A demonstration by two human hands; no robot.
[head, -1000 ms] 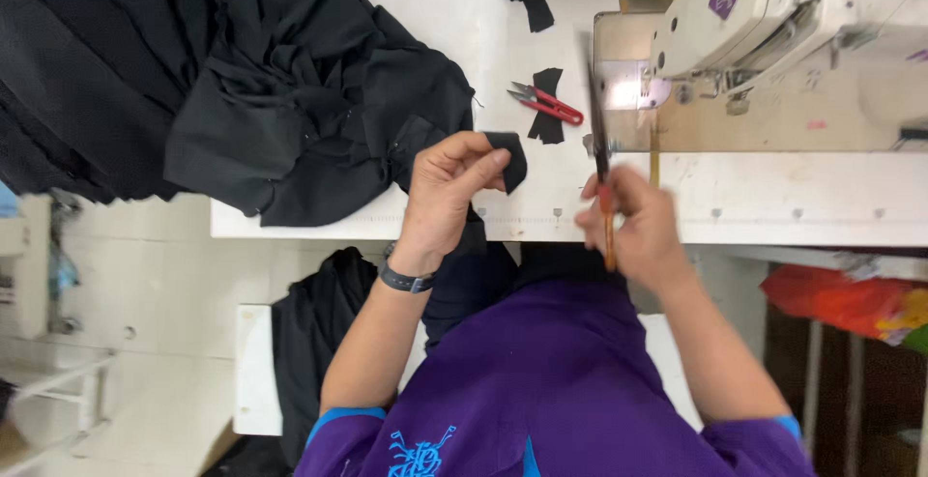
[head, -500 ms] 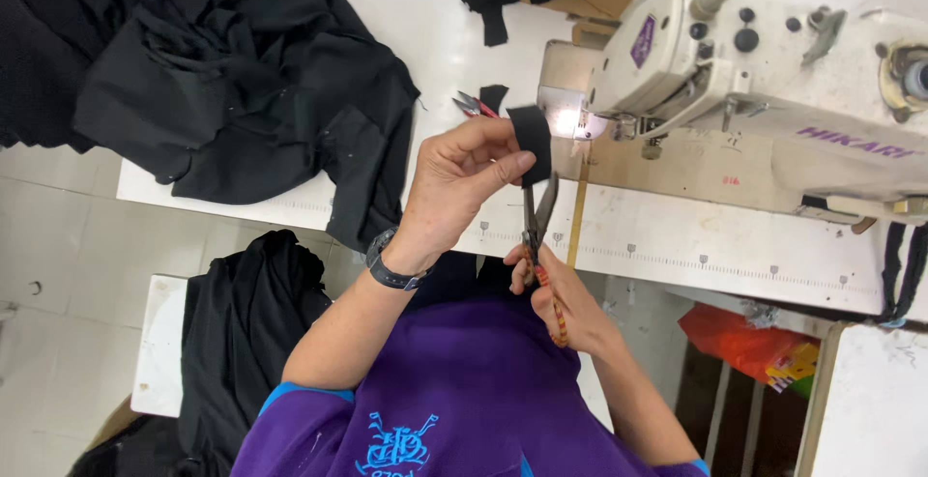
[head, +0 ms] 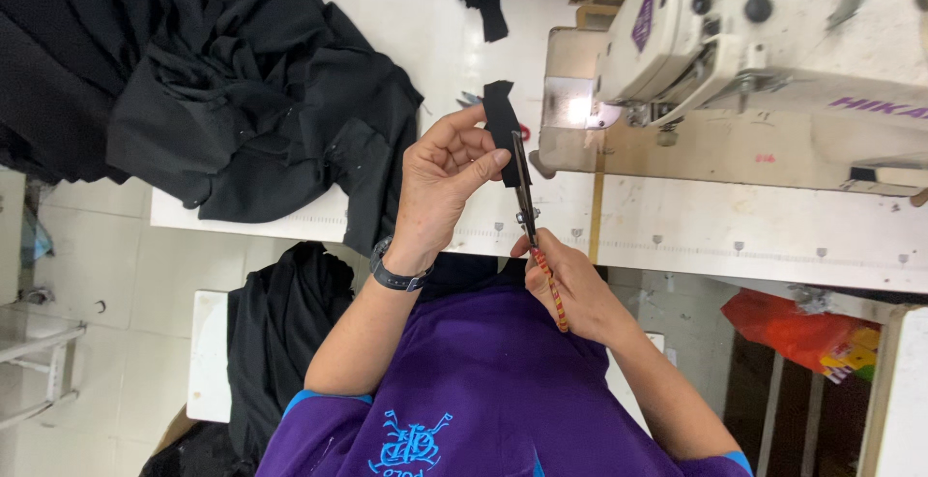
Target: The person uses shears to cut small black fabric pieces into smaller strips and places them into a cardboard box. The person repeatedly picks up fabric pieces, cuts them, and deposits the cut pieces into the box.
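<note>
Behind my hands sit the white sewing table [head: 677, 231] and the cream sewing machine [head: 773, 52], with a heap of black garments [head: 222, 100] to my left. My left hand [head: 440, 187] pinches a small black fabric piece [head: 500, 115] upright between thumb and fingers. My right hand [head: 570, 289] is closed around the scissors [head: 527, 197], whose long blades point up along the fabric's right edge, touching it.

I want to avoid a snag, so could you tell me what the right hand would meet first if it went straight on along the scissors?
Probably the black fabric piece held by the left hand; depth is uncertain.
</note>
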